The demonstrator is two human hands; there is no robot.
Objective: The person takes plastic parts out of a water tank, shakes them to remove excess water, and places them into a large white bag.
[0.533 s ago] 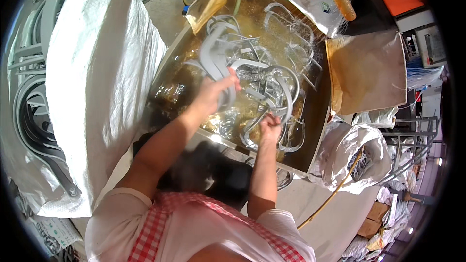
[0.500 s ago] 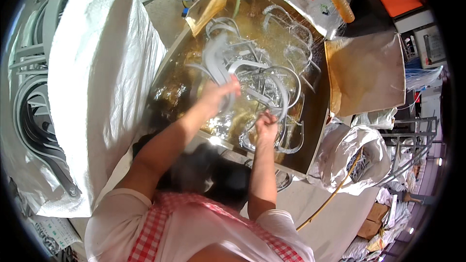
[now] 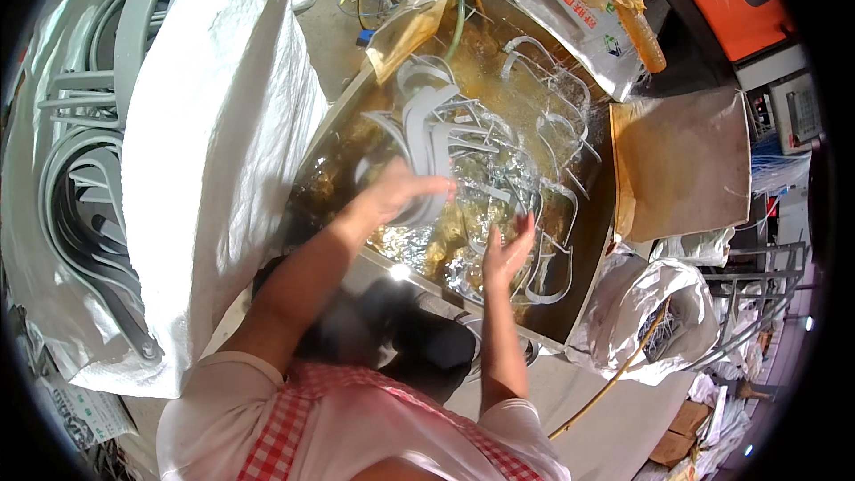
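My left hand point(image 3: 398, 192) is closed around several grey curved plastic parts point(image 3: 426, 129), bunched together and held above the water. They bend like hooks or armrests; their exact kind I cannot make out. My right hand point(image 3: 510, 249) hangs over the near side of the metal water tank point(image 3: 343, 107), thumb and fingers apart, with nothing in it. Close to its fingertips, thin curved parts point(image 3: 557, 272) lie in the rippling, yellowish water. More such frames point(image 3: 548, 67) rest in the tank's far right part, partly under water.
A big white woven sack point(image 3: 223, 125) stands left of the tank, with grey curved parts point(image 3: 67, 187) beside it. Brown cardboard point(image 3: 681, 165) leans at the tank's right edge. Below it sit a plastic-lined bin point(image 3: 614, 312) and a thin stick point(image 3: 614, 379).
My right hand has let go of a curved grey part and opened. The bundle in my left hand has grown and moved slightly right. The whole view has shifted a little.
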